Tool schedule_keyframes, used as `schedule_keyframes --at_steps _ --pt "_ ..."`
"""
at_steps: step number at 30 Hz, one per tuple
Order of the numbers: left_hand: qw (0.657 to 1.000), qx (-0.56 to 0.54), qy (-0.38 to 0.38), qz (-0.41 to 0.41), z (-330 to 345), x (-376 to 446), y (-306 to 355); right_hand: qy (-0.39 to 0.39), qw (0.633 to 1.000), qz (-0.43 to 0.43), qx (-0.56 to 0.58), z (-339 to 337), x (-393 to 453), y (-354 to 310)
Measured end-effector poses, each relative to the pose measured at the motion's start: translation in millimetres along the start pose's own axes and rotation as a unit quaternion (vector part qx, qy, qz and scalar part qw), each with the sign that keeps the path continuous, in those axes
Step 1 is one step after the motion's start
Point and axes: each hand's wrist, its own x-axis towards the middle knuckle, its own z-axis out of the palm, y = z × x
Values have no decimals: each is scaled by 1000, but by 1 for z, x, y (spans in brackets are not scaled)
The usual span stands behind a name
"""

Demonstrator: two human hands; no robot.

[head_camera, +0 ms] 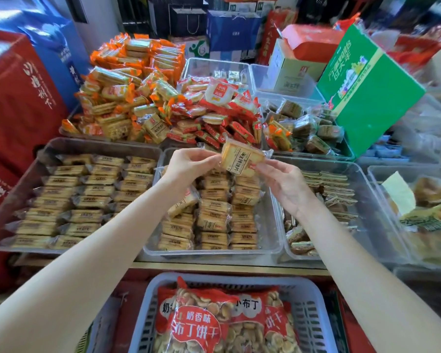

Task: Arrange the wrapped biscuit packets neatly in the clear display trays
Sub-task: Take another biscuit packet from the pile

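A wrapped biscuit packet [241, 159] is pinched by left hand [189, 164] and right hand [281, 183] above the middle clear tray [274, 240].

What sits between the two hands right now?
In the head view, one wrapped biscuit packet: the left hand pinches its left edge and the right hand its lower right corner, above the middle clear tray.

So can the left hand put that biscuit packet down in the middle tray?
Probably yes. The left hand and right hand pinch the biscuit packet right above the middle tray. Nothing lies between, though the rows look full, with one loose packet on top.
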Motion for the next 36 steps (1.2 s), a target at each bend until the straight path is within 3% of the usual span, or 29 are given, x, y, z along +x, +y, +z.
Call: schedule_keyframes --at_steps 5,9,14,19,21,27,32,36 --pt "999 -22 21 -24 0 -3 7 63 995 -3 81 14 -2 -4" --pt "994 -51 88 -35 2 -3 12 153 984 -25 -91 28 6 -5" --pt "985 -40 165 -12 1 -3 17 211 962 -67 -157 42 16 -2" --pt "990 -89 103 -30 -7 -2 19 219 882 -185 -373 42 11 -12" --pt "992 -78 90 -34 -11 0 21 211 868 -212 -398 42 7 -17" --pt "988 -144 3 -50 -17 1 26 175 958 -130 -187 36 4 -15" --pt "993 -111 6 -39 -26 7 23 160 975 -114 -107 41 7 -13" --pt "999 -13 26 -35 -35 16 16 189 963 -104 -161 47 18 0"
